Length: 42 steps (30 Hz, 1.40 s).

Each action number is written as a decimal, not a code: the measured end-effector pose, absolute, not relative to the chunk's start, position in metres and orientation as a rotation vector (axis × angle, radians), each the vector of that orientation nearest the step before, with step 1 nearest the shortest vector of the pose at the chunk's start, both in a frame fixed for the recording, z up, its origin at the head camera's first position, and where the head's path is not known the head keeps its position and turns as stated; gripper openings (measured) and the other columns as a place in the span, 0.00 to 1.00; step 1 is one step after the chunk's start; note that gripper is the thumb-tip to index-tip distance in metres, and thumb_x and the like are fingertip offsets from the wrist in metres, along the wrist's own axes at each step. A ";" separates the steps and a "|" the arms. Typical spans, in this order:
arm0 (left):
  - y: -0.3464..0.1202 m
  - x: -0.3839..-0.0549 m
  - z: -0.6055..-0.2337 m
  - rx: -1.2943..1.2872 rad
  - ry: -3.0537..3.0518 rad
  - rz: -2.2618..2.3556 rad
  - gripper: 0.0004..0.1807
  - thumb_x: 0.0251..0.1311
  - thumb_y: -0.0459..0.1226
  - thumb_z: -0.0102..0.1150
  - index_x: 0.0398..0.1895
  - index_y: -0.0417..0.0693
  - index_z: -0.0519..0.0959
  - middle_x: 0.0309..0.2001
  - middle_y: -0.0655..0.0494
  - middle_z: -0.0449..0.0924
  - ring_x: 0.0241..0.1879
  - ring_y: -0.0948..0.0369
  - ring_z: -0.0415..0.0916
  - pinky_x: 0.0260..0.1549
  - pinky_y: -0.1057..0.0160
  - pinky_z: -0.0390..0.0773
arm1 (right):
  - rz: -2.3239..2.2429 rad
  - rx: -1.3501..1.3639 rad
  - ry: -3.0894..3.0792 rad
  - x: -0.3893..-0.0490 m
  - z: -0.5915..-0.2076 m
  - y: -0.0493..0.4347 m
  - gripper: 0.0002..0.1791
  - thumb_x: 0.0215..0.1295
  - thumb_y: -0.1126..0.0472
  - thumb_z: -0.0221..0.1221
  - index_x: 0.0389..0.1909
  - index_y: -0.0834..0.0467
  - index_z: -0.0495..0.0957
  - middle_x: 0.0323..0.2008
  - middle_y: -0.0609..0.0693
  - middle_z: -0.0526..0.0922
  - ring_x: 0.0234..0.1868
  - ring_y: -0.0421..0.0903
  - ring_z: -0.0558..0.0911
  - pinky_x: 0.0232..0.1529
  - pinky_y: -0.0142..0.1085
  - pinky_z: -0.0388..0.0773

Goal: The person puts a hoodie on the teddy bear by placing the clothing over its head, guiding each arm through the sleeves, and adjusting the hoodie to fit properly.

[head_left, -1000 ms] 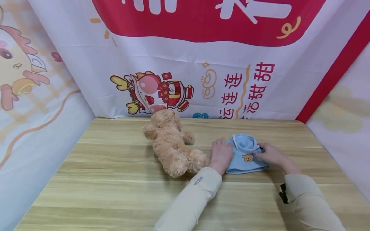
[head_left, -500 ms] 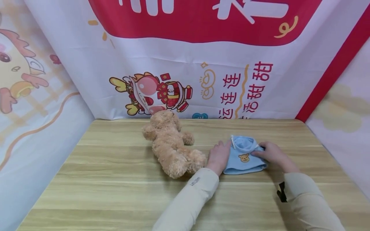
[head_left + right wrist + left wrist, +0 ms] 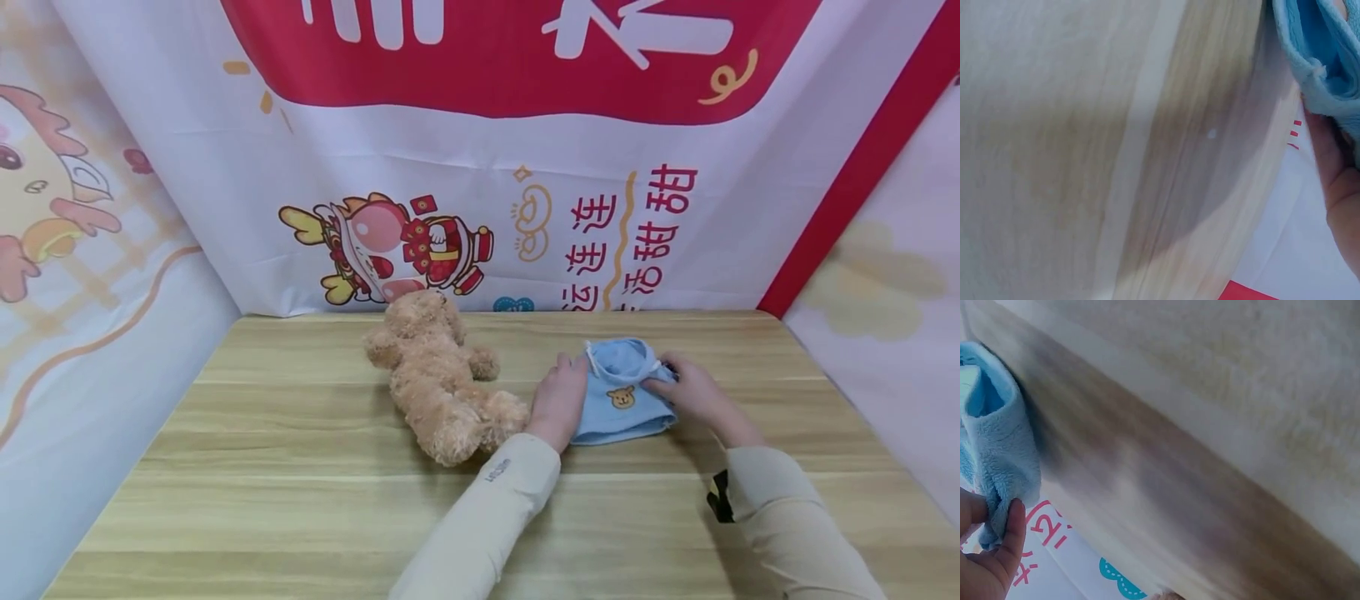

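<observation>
Blue shirt (image 3: 600, 421), small, plush-looking, is at right of centre over the table (image 3: 300, 517), between both hands. Neck end faces the backdrop (image 3: 247, 183), hem faces the near side and gapes a little. Can't tell whether the hem touches the wood. Bear patch (image 3: 621, 397) on the front, right side up; white cord (image 3: 592, 360) at the neck.

Left hand (image 3: 561, 396) grasping the shirt at its left side; left wrist view shows thumb and finger pinching a fold of cloth. Right hand (image 3: 697, 396) grasping the opposite side near the neck, thumb on the front. Its fingers are partly hidden by cloth in the right wrist view.

Teddy (image 3: 435, 375), light brown, curly, lies left of the shirt and apart from it. Head at the far edge, legs toward the near side; one foot right next to the left hand, contact unclear.

Beige sleeves (image 3: 487, 517) on both arms, black item (image 3: 720, 497) by the right cuff, too small to identify. Backdrop is white with a red panel (image 3: 495, 75), cartoon dragon (image 3: 382, 246) and red characters (image 3: 648, 233).
</observation>
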<state>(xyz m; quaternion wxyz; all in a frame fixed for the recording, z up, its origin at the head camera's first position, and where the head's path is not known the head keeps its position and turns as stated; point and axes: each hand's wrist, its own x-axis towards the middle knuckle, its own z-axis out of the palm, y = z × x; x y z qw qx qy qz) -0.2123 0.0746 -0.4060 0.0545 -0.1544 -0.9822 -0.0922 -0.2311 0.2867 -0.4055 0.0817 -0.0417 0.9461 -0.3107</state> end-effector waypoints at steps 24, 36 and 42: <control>0.064 -0.220 -0.353 -0.384 -2.903 -0.143 0.11 0.65 0.33 0.53 0.48 0.48 0.81 0.45 0.51 0.78 0.39 0.61 0.81 0.32 0.66 0.83 | -1.044 -0.258 2.993 -0.239 -0.371 0.272 0.26 0.68 0.57 0.56 0.65 0.61 0.68 0.65 0.66 0.68 0.68 0.66 0.63 0.66 0.61 0.58; 0.049 -0.221 -0.305 -0.265 -2.922 -0.292 0.13 0.68 0.31 0.48 0.49 0.46 0.81 0.48 0.48 0.77 0.43 0.55 0.81 0.40 0.61 0.83 | -1.003 -0.260 3.049 -0.247 -0.352 0.250 0.25 0.68 0.57 0.56 0.64 0.60 0.69 0.65 0.66 0.68 0.67 0.66 0.64 0.67 0.60 0.59; 0.032 -0.223 -0.290 -0.275 -2.937 -0.305 0.13 0.68 0.31 0.48 0.48 0.46 0.81 0.49 0.47 0.78 0.45 0.54 0.81 0.43 0.59 0.83 | -1.010 -0.287 3.047 -0.249 -0.347 0.234 0.25 0.68 0.60 0.53 0.65 0.60 0.68 0.67 0.65 0.66 0.69 0.65 0.63 0.67 0.60 0.59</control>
